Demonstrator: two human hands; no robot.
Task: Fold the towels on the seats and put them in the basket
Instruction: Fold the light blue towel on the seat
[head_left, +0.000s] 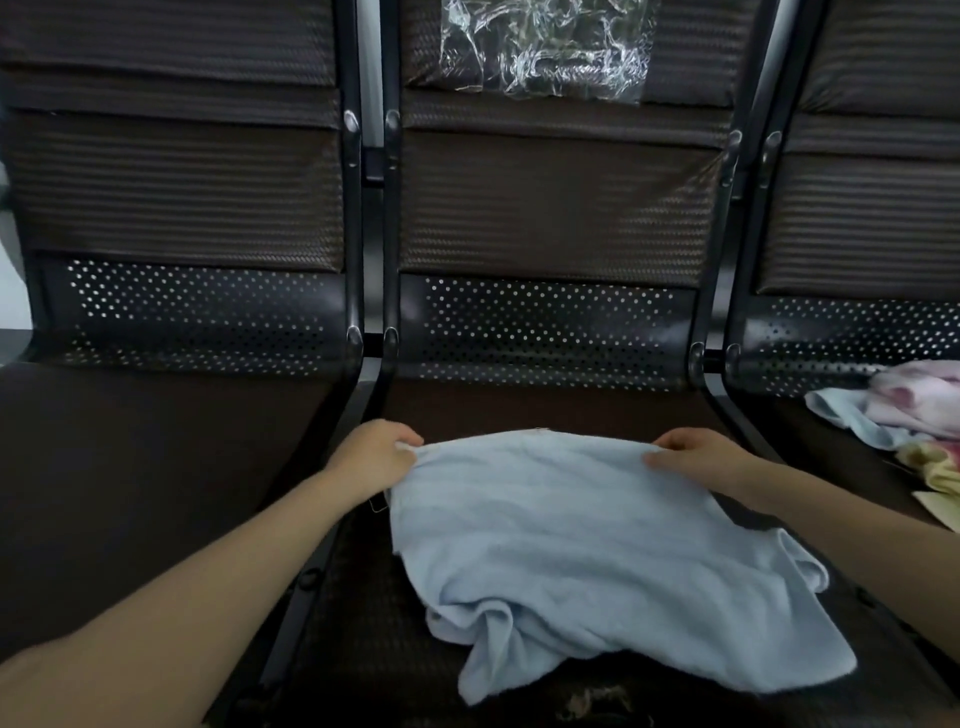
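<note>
On the middle dark brown seat (545, 410), your left hand (376, 452) and right hand (696, 457) pinch the far corners of the soft light-blue towel (582, 561), stretching it flat for folding; its near edge lies bunched.

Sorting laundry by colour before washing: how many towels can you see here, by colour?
Light blue: 2, the light blue towel gripped by the left hand and right hand, and the second light blue towel
Pink: 1, pink towel
Yellow: 1, yellow towel
Total: 4
</note>
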